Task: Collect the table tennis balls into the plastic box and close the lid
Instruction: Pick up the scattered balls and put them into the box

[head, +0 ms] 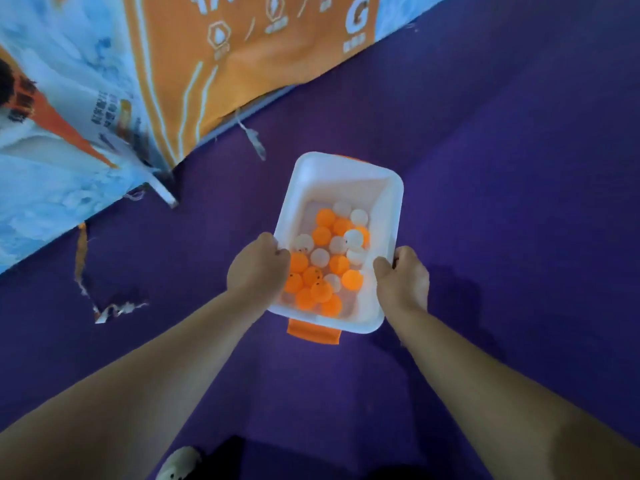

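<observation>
Our left hand (258,268) and right hand (401,278) clasp the long rims of the plastic box (311,188), its length pointing away from us, a banner (86,98) beyond on the left.

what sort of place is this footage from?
Likely a table tennis hall, though only floor level shows. Cues: purple sports floor, a printed orange-and-blue barrier at its edge, and the plastic box of orange and white table tennis balls, gripped by the left hand and right hand.

Purple floor (519,168), torn orange-and-blue banner (104,81) along its edge.
</observation>
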`<state>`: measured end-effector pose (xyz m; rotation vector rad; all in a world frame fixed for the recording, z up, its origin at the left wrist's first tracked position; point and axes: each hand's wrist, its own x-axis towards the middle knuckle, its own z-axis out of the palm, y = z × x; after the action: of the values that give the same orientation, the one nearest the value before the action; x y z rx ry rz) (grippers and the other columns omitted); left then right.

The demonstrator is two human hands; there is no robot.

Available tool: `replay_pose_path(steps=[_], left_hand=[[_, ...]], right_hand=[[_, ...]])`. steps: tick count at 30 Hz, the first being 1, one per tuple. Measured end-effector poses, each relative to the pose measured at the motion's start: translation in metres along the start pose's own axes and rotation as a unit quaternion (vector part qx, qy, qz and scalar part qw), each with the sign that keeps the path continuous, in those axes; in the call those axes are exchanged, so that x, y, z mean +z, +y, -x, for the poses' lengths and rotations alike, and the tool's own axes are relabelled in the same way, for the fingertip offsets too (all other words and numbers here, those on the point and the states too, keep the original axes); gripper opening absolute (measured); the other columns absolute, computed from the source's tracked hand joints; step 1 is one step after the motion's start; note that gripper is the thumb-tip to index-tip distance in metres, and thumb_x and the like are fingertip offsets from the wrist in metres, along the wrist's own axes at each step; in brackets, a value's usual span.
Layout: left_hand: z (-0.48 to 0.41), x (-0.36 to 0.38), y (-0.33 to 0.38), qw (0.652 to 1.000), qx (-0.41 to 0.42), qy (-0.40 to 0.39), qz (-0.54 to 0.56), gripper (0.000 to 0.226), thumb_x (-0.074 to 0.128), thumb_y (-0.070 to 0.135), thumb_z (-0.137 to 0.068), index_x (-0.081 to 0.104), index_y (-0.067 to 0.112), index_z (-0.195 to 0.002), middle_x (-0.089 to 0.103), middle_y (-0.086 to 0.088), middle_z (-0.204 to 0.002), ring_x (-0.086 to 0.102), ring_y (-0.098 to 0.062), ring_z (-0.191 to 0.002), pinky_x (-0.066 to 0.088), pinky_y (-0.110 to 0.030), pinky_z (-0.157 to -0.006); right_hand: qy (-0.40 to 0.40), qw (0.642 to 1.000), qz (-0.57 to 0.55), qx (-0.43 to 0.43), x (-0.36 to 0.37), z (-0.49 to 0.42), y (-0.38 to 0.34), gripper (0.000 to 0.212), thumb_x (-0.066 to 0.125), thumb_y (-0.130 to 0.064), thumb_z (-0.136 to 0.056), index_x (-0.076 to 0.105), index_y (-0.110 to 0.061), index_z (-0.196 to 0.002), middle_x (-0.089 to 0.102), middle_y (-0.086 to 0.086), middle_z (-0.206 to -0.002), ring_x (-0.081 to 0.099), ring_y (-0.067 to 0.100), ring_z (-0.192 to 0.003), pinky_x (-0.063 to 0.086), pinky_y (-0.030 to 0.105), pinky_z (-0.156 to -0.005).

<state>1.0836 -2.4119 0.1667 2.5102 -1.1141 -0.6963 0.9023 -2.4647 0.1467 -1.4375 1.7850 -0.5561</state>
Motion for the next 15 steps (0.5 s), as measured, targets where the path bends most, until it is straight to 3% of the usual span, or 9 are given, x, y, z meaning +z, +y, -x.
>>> replay_pose_path(steps=[3,7,15], left_hand=[[0.053,-0.018,0.096,0.998,0.04,-0.049,-0.002,0.017,0.042,0.024,-0.09,0.049,0.012,-0.079,0.047,0.001,-0.067,0.041,-0.015,-0.058,0.03,-0.03,-0.051],[0.131,-0.049,0.227,0.985,0.123,-0.114,-0.036,0.029,0.053,0.028,-0.086,0.038,0.019,-0.063,0.043,0.003,-0.059,0.04,-0.015,-0.052,0.027,-0.028,-0.047],[0.306,-0.081,0.463,0.947,0.217,-0.233,-0.045,0.037,0.055,0.031,-0.087,0.035,0.017,-0.058,0.044,0.001,-0.056,0.042,-0.021,-0.059,0.029,-0.031,-0.05]], right_hand=[[0.03,0.999,-0.005,0.039,-0.113,0.013,-0.003,0.013,0.051,-0.022,-0.09,0.052,-0.009,-0.087,0.051,-0.006,-0.071,0.049,0.006,-0.06,0.037,0.023,-0.046],[0.075,0.991,-0.014,0.106,-0.277,0.046,-0.005,0.013,0.051,-0.023,-0.089,0.052,-0.01,-0.086,0.053,-0.006,-0.071,0.05,0.007,-0.06,0.035,0.023,-0.045],[0.17,0.964,-0.029,0.204,-0.57,0.124,0.005,0.013,0.051,-0.024,-0.087,0.052,-0.013,-0.08,0.059,-0.001,-0.072,0.052,0.013,-0.06,0.042,0.024,-0.048]])
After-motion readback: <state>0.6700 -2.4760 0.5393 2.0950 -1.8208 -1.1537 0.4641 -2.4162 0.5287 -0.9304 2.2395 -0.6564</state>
